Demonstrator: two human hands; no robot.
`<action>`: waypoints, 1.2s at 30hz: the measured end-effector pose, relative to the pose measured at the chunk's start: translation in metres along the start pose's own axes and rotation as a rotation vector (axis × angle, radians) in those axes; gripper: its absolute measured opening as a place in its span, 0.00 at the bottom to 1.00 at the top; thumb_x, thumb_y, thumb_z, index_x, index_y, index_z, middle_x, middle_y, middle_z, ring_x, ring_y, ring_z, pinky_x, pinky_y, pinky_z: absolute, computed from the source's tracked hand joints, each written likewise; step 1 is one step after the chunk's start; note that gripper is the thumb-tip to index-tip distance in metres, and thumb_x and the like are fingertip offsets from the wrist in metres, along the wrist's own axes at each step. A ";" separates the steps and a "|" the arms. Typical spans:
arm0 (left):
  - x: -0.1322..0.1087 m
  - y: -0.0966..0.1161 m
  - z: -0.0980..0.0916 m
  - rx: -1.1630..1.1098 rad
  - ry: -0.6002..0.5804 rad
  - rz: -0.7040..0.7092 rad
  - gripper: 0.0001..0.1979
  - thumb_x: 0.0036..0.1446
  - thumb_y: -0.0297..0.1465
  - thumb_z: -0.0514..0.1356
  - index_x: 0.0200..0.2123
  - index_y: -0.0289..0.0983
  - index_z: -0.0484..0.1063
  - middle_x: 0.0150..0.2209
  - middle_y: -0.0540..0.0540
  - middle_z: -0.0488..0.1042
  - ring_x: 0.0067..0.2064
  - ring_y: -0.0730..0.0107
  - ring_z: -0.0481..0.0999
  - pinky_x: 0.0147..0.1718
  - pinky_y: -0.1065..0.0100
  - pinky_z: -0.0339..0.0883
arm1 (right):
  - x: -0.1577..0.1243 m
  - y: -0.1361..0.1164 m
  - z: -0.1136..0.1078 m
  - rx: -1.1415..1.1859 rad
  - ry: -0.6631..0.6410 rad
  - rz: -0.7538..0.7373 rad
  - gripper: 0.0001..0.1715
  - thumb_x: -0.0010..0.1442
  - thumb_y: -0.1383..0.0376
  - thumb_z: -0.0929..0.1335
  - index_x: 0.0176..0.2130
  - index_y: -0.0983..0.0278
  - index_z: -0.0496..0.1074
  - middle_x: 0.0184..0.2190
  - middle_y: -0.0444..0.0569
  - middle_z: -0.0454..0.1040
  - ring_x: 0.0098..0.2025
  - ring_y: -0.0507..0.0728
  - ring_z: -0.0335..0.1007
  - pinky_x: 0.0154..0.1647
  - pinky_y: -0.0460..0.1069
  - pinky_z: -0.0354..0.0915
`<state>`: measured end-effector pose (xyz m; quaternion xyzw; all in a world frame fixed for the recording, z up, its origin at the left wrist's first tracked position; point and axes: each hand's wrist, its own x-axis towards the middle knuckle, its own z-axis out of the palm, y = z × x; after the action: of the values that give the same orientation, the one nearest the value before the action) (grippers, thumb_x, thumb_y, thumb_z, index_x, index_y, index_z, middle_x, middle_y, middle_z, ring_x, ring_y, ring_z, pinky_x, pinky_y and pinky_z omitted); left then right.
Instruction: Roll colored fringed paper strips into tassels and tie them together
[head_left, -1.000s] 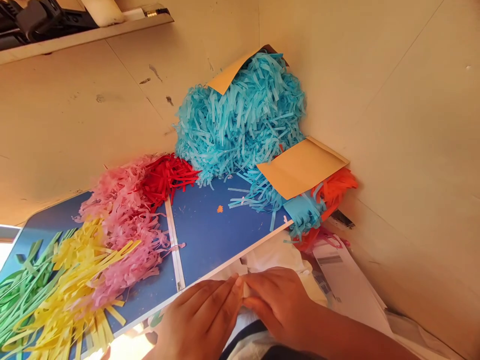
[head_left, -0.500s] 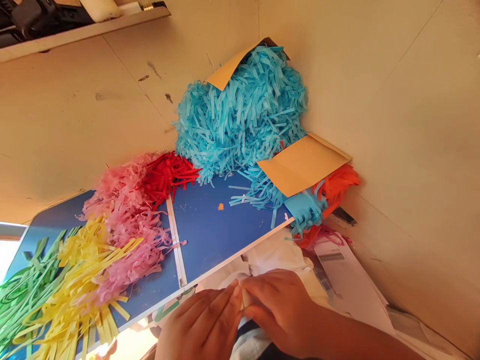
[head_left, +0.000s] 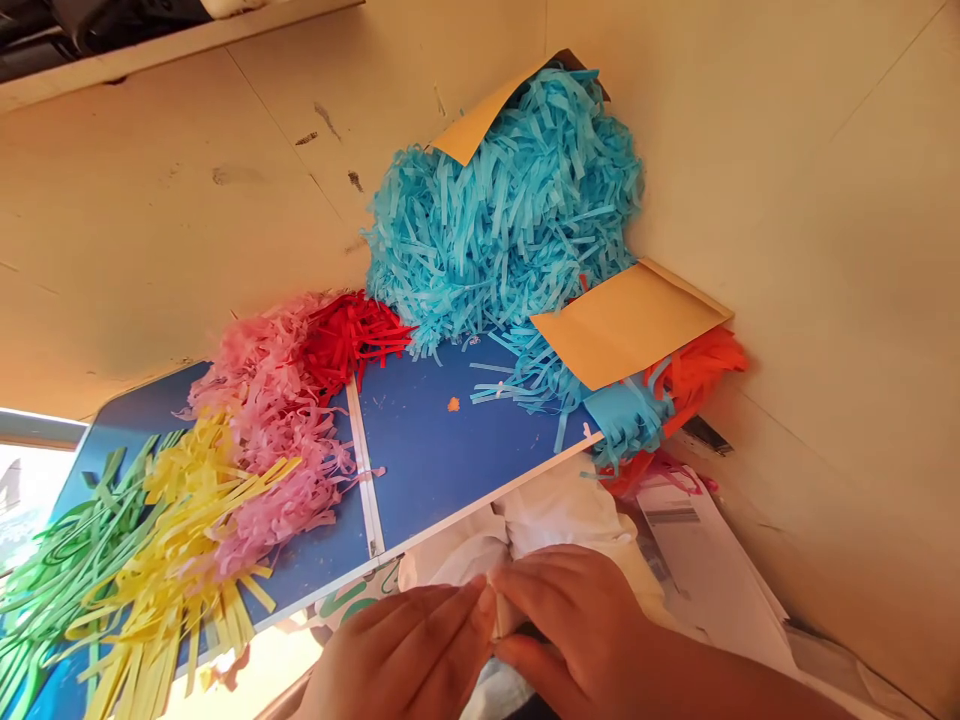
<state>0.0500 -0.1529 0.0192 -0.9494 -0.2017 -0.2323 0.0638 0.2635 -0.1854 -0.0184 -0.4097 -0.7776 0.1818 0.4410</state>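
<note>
My left hand (head_left: pixel 409 650) and my right hand (head_left: pixel 577 625) meet at the bottom middle, fingertips touching. Both are closed, pinching a small pale piece (head_left: pixel 505 615) that is mostly covered by the fingers, so its kind cannot be made out. Just beyond them is the front edge of a blue folding table (head_left: pixel 450 450). On it a big heap of light blue fringed tissue paper (head_left: pixel 510 210) leans against the wall. Pink fringe (head_left: pixel 277 430), red fringe (head_left: pixel 349 335), yellow fringe (head_left: pixel 180 530) and green fringe (head_left: pixel 97 550) lie to the left.
A tan envelope (head_left: pixel 634 322) rests on blue and orange fringe (head_left: pixel 697 370) at the table's right corner. Another tan sheet (head_left: pixel 480 120) lies atop the blue heap. White bags (head_left: pixel 570 510) and papers (head_left: pixel 720 580) stand below the table edge. A shelf (head_left: pixel 180 45) crosses the upper left.
The view has shifted a little, so the table and fringe appear farther right. Both hands stay pressed together around the pale piece, with hardly any change in grip.
</note>
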 end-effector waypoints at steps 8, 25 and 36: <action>0.000 0.000 -0.012 0.057 -0.128 0.045 0.12 0.66 0.27 0.54 0.47 0.36 0.76 0.46 0.44 0.81 0.45 0.70 0.81 0.50 0.71 0.75 | -0.004 0.005 0.004 -0.032 0.027 -0.077 0.18 0.72 0.61 0.60 0.54 0.69 0.67 0.39 0.55 0.81 0.39 0.57 0.79 0.42 0.51 0.72; 0.002 0.006 -0.005 -0.017 0.003 -0.056 0.13 0.66 0.27 0.52 0.46 0.36 0.77 0.40 0.45 0.82 0.42 0.71 0.82 0.41 0.74 0.77 | 0.003 0.001 -0.005 0.027 -0.030 -0.027 0.17 0.71 0.60 0.59 0.52 0.67 0.68 0.39 0.54 0.81 0.39 0.57 0.78 0.44 0.50 0.72; -0.018 0.010 0.012 0.047 -0.032 -0.216 0.17 0.67 0.25 0.50 0.54 0.29 0.72 0.52 0.36 0.77 0.57 0.60 0.74 0.52 0.63 0.73 | -0.005 0.027 0.008 -0.030 0.069 0.001 0.22 0.69 0.67 0.61 0.61 0.63 0.63 0.40 0.52 0.79 0.37 0.56 0.77 0.37 0.50 0.72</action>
<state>0.0449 -0.1660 0.0000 -0.9240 -0.3091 -0.2178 0.0574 0.2712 -0.1725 -0.0424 -0.4229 -0.7642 0.1563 0.4612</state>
